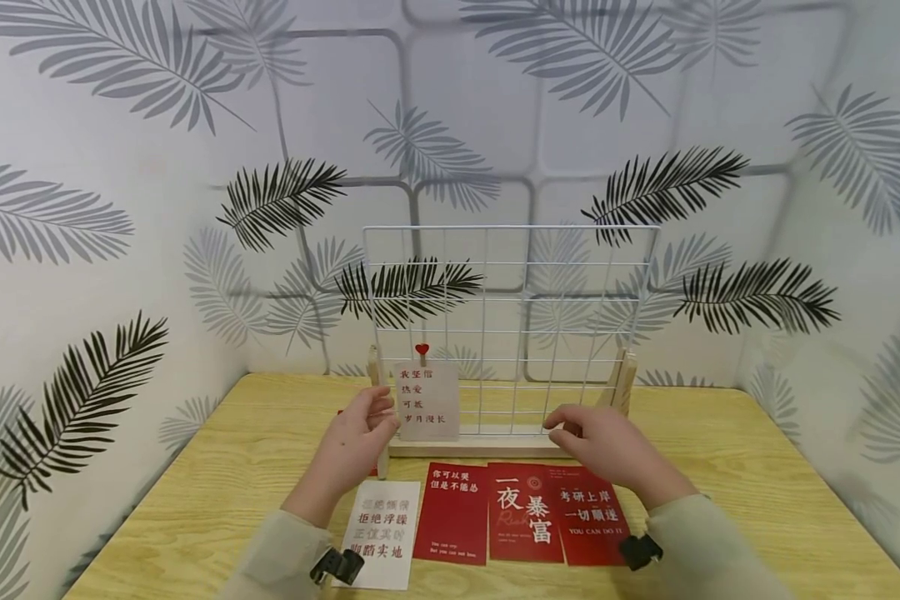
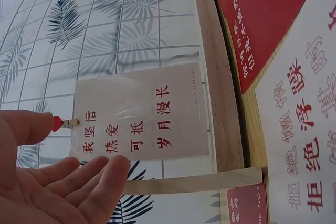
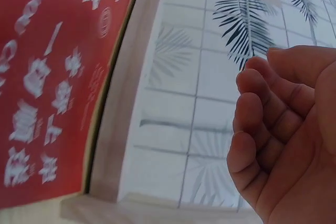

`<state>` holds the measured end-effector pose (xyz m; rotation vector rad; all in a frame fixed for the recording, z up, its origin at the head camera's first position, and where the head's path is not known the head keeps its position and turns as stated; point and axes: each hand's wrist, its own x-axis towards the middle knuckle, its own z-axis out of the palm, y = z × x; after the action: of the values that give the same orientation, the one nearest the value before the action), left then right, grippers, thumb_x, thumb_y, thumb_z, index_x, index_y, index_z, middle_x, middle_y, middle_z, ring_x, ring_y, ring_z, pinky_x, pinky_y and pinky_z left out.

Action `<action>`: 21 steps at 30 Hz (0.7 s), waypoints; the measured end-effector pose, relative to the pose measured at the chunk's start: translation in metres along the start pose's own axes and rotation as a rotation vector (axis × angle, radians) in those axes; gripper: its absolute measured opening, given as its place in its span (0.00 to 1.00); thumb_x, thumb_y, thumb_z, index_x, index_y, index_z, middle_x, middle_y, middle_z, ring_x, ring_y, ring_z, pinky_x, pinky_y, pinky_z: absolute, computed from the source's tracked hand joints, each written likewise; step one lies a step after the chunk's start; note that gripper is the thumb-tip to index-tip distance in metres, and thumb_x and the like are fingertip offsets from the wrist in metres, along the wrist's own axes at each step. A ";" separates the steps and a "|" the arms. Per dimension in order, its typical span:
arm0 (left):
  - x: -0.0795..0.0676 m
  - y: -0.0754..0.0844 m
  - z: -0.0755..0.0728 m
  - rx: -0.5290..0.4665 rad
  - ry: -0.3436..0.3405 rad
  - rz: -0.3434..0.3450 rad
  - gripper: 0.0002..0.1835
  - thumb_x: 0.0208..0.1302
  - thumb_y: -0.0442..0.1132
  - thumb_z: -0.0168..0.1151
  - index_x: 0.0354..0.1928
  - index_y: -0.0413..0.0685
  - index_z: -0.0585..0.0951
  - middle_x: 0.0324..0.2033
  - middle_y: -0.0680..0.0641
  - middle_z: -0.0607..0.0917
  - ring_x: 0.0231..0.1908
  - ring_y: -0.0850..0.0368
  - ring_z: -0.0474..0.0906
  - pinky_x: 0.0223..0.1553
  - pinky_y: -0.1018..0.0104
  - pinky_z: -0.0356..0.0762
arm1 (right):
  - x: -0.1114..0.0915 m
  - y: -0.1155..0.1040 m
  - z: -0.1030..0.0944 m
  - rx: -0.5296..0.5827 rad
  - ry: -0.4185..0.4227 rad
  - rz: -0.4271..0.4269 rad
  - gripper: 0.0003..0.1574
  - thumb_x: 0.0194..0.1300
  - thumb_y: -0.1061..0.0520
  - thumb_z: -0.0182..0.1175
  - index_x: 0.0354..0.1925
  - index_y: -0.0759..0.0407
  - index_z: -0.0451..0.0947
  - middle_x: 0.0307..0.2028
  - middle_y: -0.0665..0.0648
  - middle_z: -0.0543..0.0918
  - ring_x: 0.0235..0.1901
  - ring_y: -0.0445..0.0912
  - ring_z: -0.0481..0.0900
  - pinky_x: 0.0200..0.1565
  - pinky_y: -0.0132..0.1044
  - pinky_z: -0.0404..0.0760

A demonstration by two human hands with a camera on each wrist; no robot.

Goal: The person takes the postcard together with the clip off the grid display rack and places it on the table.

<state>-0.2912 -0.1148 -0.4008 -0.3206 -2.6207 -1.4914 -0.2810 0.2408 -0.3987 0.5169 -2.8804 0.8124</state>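
A white card (image 1: 429, 402) with red Chinese writing hangs at the lower left of a white wire grid (image 1: 506, 333). A small wooden clothespin (image 2: 72, 123) topped by a red heart (image 1: 422, 349) pins its upper edge. My left hand (image 1: 362, 427) is just left of this card, thumb and fingers apart, nothing between them. In the left wrist view its thumb (image 2: 29, 127) overlaps the edge of the heart. Before the lower right of the grid is my right hand (image 1: 596, 437), fingers loosely curled and holding nothing.
A wooden base (image 1: 480, 447) carries the grid on the yellow wood-grain table (image 1: 217, 467). In front lie another white card (image 1: 381, 533) and three red cards, left (image 1: 450, 517), middle (image 1: 523, 550) and right (image 1: 592, 546). More red card (image 2: 247, 205) shows beside the base's left foot. Leaf-patterned walls (image 1: 450, 100) stand behind.
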 end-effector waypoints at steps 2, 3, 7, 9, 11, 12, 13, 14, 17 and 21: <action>0.000 0.002 0.002 -0.025 -0.008 -0.004 0.32 0.74 0.44 0.59 0.75 0.44 0.63 0.67 0.41 0.74 0.65 0.43 0.73 0.62 0.46 0.72 | 0.005 -0.009 -0.001 0.002 0.006 -0.021 0.09 0.72 0.52 0.62 0.49 0.47 0.84 0.24 0.47 0.76 0.22 0.43 0.70 0.29 0.40 0.72; 0.001 0.003 0.004 -0.037 -0.013 -0.005 0.32 0.74 0.44 0.59 0.75 0.44 0.62 0.68 0.41 0.73 0.65 0.43 0.72 0.62 0.46 0.72 | 0.007 -0.013 -0.002 0.001 0.008 -0.033 0.09 0.73 0.52 0.62 0.49 0.48 0.84 0.23 0.47 0.75 0.22 0.43 0.69 0.28 0.40 0.72; 0.003 0.005 0.011 -0.061 -0.029 -0.030 0.34 0.73 0.44 0.59 0.77 0.47 0.60 0.71 0.42 0.70 0.67 0.44 0.71 0.62 0.45 0.72 | 0.018 -0.031 -0.003 -0.002 0.005 -0.063 0.10 0.72 0.51 0.62 0.50 0.47 0.84 0.23 0.46 0.74 0.21 0.42 0.69 0.27 0.39 0.72; 0.004 0.005 0.015 -0.050 -0.033 -0.049 0.36 0.73 0.45 0.60 0.78 0.50 0.58 0.73 0.43 0.67 0.67 0.44 0.70 0.62 0.44 0.72 | 0.024 -0.040 -0.002 0.000 -0.002 -0.079 0.11 0.73 0.51 0.61 0.51 0.47 0.83 0.22 0.46 0.74 0.20 0.42 0.68 0.26 0.39 0.72; 0.004 0.005 0.018 -0.034 -0.033 -0.072 0.38 0.73 0.46 0.60 0.79 0.52 0.56 0.74 0.43 0.65 0.67 0.43 0.70 0.61 0.42 0.72 | 0.030 -0.049 -0.001 -0.015 -0.007 -0.091 0.12 0.73 0.50 0.61 0.52 0.47 0.83 0.22 0.45 0.74 0.20 0.41 0.67 0.26 0.39 0.72; 0.005 0.005 0.019 -0.024 -0.035 -0.081 0.39 0.73 0.47 0.60 0.79 0.53 0.55 0.74 0.42 0.64 0.67 0.43 0.70 0.61 0.42 0.72 | 0.033 -0.053 -0.001 -0.020 -0.008 -0.102 0.13 0.73 0.50 0.61 0.53 0.47 0.82 0.22 0.45 0.74 0.19 0.41 0.67 0.26 0.39 0.71; 0.005 0.005 0.020 -0.009 -0.037 -0.088 0.39 0.72 0.47 0.60 0.79 0.53 0.54 0.75 0.42 0.64 0.67 0.43 0.71 0.61 0.41 0.72 | 0.036 -0.059 0.000 -0.028 -0.009 -0.111 0.14 0.73 0.50 0.61 0.54 0.47 0.82 0.22 0.45 0.75 0.19 0.41 0.67 0.26 0.39 0.71; 0.006 0.005 0.021 0.007 -0.039 -0.091 0.40 0.72 0.48 0.60 0.79 0.53 0.54 0.75 0.42 0.63 0.66 0.42 0.71 0.61 0.40 0.72 | 0.039 -0.064 0.000 -0.039 -0.013 -0.115 0.15 0.73 0.50 0.60 0.56 0.47 0.81 0.22 0.45 0.75 0.19 0.41 0.68 0.26 0.39 0.72; 0.008 0.004 0.023 0.060 -0.043 -0.096 0.40 0.72 0.48 0.60 0.80 0.52 0.53 0.74 0.41 0.64 0.65 0.41 0.73 0.61 0.38 0.71 | 0.050 -0.080 0.000 -0.077 -0.015 -0.130 0.20 0.72 0.50 0.60 0.61 0.47 0.79 0.24 0.43 0.77 0.19 0.41 0.70 0.26 0.39 0.73; 0.008 0.003 0.025 0.128 -0.032 -0.107 0.42 0.72 0.50 0.59 0.80 0.48 0.52 0.73 0.39 0.66 0.63 0.40 0.75 0.61 0.37 0.70 | 0.066 -0.101 0.003 -0.137 0.001 -0.174 0.26 0.72 0.50 0.60 0.66 0.48 0.76 0.25 0.42 0.77 0.19 0.40 0.71 0.24 0.37 0.72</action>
<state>-0.2985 -0.0909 -0.4093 -0.1967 -2.7826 -1.3504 -0.3077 0.1397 -0.3392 0.7368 -2.8135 0.5846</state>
